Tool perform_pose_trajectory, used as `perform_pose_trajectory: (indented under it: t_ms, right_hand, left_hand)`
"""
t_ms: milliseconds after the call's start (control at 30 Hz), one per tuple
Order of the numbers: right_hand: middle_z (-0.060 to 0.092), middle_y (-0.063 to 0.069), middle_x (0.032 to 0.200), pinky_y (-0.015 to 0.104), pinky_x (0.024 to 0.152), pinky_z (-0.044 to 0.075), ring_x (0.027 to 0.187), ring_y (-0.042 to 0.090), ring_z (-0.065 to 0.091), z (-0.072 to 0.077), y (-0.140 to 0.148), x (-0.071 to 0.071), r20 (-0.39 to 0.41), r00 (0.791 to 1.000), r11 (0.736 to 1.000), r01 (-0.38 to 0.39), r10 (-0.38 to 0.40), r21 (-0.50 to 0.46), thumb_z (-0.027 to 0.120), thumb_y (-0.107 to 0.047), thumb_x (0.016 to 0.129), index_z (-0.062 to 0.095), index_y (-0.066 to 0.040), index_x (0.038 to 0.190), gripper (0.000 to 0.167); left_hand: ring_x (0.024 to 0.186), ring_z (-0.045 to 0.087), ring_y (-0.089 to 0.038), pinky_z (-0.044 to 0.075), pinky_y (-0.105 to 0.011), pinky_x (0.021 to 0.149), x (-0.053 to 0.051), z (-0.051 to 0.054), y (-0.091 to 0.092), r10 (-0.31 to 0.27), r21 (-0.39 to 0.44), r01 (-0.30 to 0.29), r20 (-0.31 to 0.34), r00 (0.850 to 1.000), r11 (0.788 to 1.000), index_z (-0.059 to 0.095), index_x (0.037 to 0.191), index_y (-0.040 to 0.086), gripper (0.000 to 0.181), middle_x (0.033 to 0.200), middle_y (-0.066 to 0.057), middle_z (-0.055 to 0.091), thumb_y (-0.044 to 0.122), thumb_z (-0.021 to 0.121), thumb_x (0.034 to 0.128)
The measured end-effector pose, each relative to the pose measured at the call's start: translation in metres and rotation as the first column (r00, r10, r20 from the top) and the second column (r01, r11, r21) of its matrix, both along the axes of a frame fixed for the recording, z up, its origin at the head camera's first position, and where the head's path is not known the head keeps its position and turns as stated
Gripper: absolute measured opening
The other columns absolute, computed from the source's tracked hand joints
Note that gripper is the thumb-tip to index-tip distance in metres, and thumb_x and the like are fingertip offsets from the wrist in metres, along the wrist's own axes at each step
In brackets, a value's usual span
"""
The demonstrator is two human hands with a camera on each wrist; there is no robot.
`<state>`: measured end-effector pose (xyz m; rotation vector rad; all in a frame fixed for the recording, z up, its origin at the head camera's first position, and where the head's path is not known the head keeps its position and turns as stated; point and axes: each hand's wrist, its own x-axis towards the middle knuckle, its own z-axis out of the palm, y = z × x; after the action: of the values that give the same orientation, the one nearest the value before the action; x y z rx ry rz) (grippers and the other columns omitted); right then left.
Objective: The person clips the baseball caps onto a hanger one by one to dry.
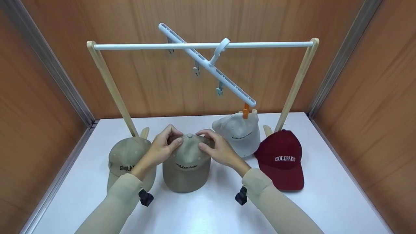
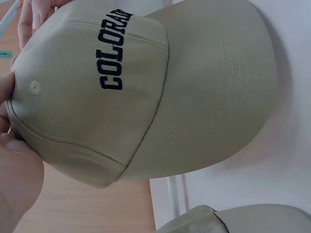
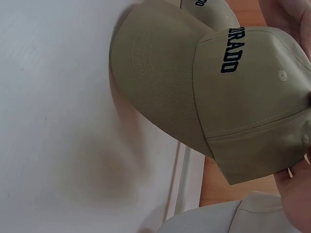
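Both hands hold an olive-green baseball cap (image 1: 186,177) with COLORADO lettering, brim toward the camera. My left hand (image 1: 161,146) pinches the left side of its crown between thumb and fingers. On the opposite side, my right hand (image 1: 219,148) pinches the crown the same way. In the left wrist view the cap (image 2: 141,97) shows its dark lettering and stitched brim. The right wrist view shows the cap's (image 3: 160,73) other side; the fingertips behind it are partly hidden.
A white clip hanger (image 1: 208,63) hangs slanted from the rack bar (image 1: 136,46). Its orange clip (image 1: 246,111) grips a white cap (image 1: 239,133). Another olive cap (image 1: 130,152) sits left, a dark red cap (image 1: 281,156) right. Wood-grain walls (image 1: 48,107) surround the white table (image 1: 325,195).
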<state>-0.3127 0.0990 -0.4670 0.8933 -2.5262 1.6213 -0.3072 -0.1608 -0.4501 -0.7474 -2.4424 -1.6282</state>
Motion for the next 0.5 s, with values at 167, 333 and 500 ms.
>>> perform_pose_trajectory:
  t_ms: [167, 333, 500]
  right_hand:
    - [0.068, 0.003, 0.129, 0.046, 0.112, 0.050, 0.116, 0.021, 0.062, 0.003, 0.001, 0.000, -0.008, 1.000, 1.000, 0.012, -0.012, -0.022, 0.072, -0.025, 0.104, 0.063, -0.018, 0.140, 0.038]
    - [0.069, 0.002, 0.130, 0.046, 0.108, 0.051, 0.117, 0.021, 0.062, 0.009, 0.004, -0.001, -0.030, 0.999, 0.999, 0.028, -0.029, -0.026, 0.073, -0.025, 0.103, 0.066, -0.017, 0.138, 0.037]
    - [0.069, -0.001, 0.131, 0.040, 0.107, 0.053, 0.117, 0.017, 0.064, 0.013, 0.007, -0.003, -0.049, 0.998, 1.000, 0.031, -0.031, -0.006, 0.074, -0.027, 0.103, 0.066, -0.018, 0.138, 0.037]
  left_hand:
    - [0.090, 0.056, -0.020, 0.048, -0.024, 0.075, -0.001, 0.001, 0.002, 0.025, -0.001, -0.025, -0.007, 1.000, 1.000, 0.063, 0.116, 0.006, 0.010, 0.105, -0.007, 0.066, 0.005, 0.064, 0.1060]
    - [0.095, 0.059, -0.020, 0.051, -0.023, 0.081, 0.000, 0.005, 0.005, 0.050, -0.006, -0.050, -0.009, 0.999, 0.999, 0.063, 0.116, 0.007, 0.010, 0.109, -0.007, 0.068, 0.006, 0.064, 0.1063]
    - [0.098, 0.060, -0.019, 0.052, -0.022, 0.085, -0.001, 0.007, 0.009, 0.071, -0.012, -0.071, -0.014, 0.997, 0.997, 0.064, 0.116, 0.008, 0.010, 0.111, -0.006, 0.068, 0.006, 0.064, 0.1064]
